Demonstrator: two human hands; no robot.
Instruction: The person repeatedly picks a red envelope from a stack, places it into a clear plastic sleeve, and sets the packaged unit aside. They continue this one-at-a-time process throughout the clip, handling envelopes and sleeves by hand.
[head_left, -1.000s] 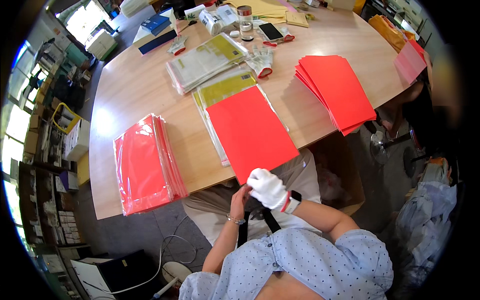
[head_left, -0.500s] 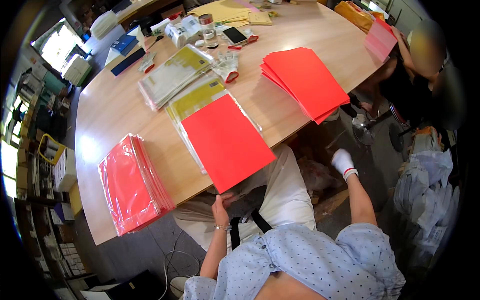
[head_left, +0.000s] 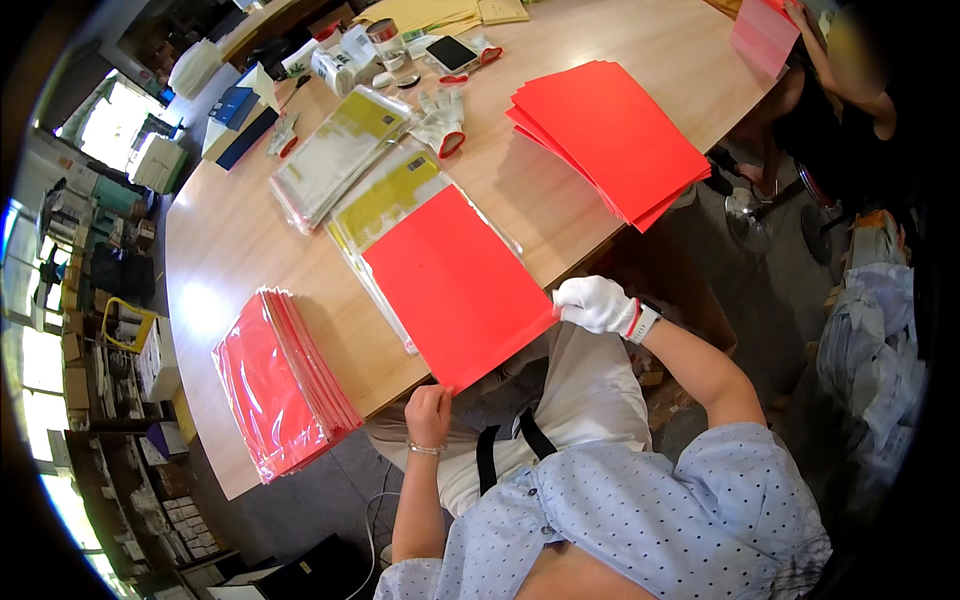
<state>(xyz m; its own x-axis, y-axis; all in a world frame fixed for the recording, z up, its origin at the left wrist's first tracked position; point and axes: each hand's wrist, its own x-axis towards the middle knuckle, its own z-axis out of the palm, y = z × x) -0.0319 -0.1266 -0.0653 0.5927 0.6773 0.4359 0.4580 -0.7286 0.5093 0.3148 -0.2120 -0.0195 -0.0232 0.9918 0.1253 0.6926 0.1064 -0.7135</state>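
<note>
A red sheet [head_left: 460,285] lies over a stack of clear plastic sleeves [head_left: 385,203], its near edge jutting past the table's rim. My bare left hand [head_left: 429,413] pinches its near left corner. At the right corner, my right hand [head_left: 596,304] in a white knitted glove grips the same sheet. The sleeves show a yellow-green band. To the right a fanned stack of red sheets [head_left: 612,145] reaches over the table edge. Red sheets in clear sleeves [head_left: 280,390] make a pile at the left.
More plastic sleeves [head_left: 345,150] lie beyond, near a white glove [head_left: 438,122], a phone [head_left: 453,54] and a glass jar [head_left: 391,45]. A blue box [head_left: 238,120] sits far left. Another person [head_left: 820,100] holds a pink-red sheet [head_left: 765,38] at the upper right.
My right hand has come from the right side onto the sheet's right corner. My left hand has moved slightly left and now pinches the near corner. The view has shifted a little.
</note>
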